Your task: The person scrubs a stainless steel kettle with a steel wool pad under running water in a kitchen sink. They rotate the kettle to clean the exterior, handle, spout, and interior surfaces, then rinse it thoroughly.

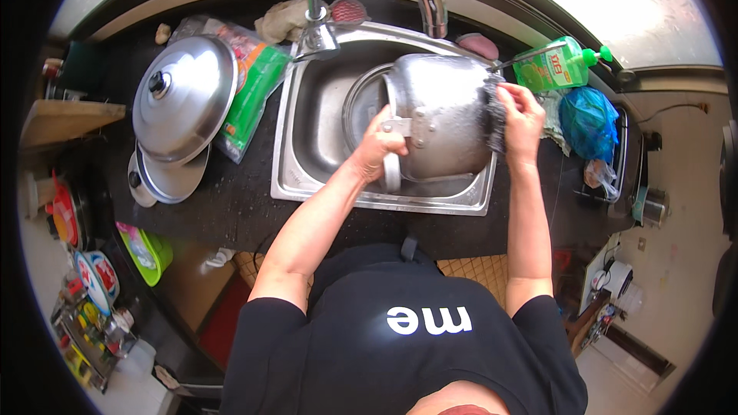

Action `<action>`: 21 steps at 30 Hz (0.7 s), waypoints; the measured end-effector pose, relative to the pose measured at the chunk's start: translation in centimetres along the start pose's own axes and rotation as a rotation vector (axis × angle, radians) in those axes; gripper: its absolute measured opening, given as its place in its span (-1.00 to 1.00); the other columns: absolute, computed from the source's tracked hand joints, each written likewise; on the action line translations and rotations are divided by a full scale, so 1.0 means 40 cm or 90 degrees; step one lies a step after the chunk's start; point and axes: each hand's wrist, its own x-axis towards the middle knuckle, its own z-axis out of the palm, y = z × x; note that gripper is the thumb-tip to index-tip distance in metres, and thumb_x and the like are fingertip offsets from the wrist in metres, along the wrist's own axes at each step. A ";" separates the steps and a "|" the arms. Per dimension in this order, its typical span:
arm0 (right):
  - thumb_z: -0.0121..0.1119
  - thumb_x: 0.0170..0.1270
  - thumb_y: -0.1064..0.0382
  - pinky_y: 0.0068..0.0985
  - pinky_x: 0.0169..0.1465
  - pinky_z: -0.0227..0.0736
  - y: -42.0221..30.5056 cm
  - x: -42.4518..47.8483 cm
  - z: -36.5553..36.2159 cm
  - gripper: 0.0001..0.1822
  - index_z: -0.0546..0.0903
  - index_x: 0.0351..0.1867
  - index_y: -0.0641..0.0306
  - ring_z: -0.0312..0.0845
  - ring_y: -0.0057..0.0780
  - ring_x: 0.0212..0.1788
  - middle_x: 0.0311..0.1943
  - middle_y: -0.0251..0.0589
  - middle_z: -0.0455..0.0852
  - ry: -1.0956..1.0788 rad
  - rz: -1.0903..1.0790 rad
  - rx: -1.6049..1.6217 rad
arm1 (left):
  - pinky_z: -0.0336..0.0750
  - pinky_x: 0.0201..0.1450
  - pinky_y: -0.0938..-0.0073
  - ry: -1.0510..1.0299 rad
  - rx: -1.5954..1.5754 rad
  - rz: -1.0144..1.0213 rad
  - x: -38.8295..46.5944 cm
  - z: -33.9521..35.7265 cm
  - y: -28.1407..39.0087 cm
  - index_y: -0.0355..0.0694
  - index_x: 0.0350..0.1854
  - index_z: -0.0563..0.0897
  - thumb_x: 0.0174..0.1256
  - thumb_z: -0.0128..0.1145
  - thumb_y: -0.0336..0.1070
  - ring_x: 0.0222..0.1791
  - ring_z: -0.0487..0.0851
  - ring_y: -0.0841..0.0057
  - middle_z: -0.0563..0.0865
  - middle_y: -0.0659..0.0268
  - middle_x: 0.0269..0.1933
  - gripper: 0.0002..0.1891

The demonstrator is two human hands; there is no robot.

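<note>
A large aluminium pot [447, 121] lies tilted on its side over the steel sink [326, 153], its base towards the right. My left hand [380, 147] grips the pot's rim beside the riveted handle bracket. My right hand [522, 121] presses a dark scouring pad [494, 118] against the pot's base. Behind the pot, a round metal vessel [354, 106] sits in the basin, partly hidden. The curved chrome faucet spout [435, 11] hangs above the pot.
Aluminium lids [184, 98] and a green plastic packet [259, 80] lie left of the sink. A green dish-soap bottle [553, 63], a pink sponge [477, 46] and a blue plastic bag [588, 121] are at the right and back. A red mesh scrubber [348, 11] rests behind the sink.
</note>
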 end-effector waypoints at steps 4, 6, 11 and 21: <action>0.33 0.10 0.22 -0.59 -0.25 0.42 -0.013 -0.007 0.081 -0.81 0.72 -0.24 0.13 0.49 -0.59 -0.42 -0.37 -0.33 0.70 0.041 -0.068 -0.176 | 0.46 -0.22 0.62 0.007 0.021 -0.008 0.036 -0.070 0.003 -0.24 0.12 0.48 -0.37 -0.02 -0.55 -0.22 0.60 0.54 0.67 0.31 -0.16 -0.28; 0.33 0.08 0.15 -0.51 -0.20 0.46 -0.016 0.007 0.099 -0.82 0.72 -0.28 0.07 0.57 -0.46 -0.35 -0.33 -0.27 0.73 0.029 -0.042 -0.141 | 0.45 -0.13 0.62 0.018 0.017 -0.027 0.039 -0.085 0.018 -0.26 0.12 0.48 -0.37 -0.02 -0.54 -0.16 0.59 0.55 0.66 0.31 -0.13 -0.28; 0.29 0.08 0.14 -0.32 -0.20 0.48 -0.068 -0.009 0.124 -0.83 0.67 -0.28 0.01 0.58 -0.23 -0.26 -0.28 -0.26 0.56 0.037 -0.196 -0.330 | 0.44 0.01 0.58 0.129 0.107 0.012 0.027 -0.093 0.035 -0.27 0.13 0.42 -0.26 0.11 -0.50 -0.07 0.57 0.48 0.64 0.25 -0.14 -0.33; 0.30 0.11 0.24 -0.36 -0.24 0.48 -0.035 -0.164 0.117 -0.81 0.61 -0.24 0.15 0.56 -0.25 -0.26 -0.29 -0.21 0.57 0.027 -0.446 -0.460 | 0.56 -0.07 0.49 0.166 0.176 0.094 0.023 0.029 0.005 -0.31 0.03 0.46 -0.28 0.59 -0.38 -0.19 0.67 0.51 0.69 0.21 -0.15 -0.28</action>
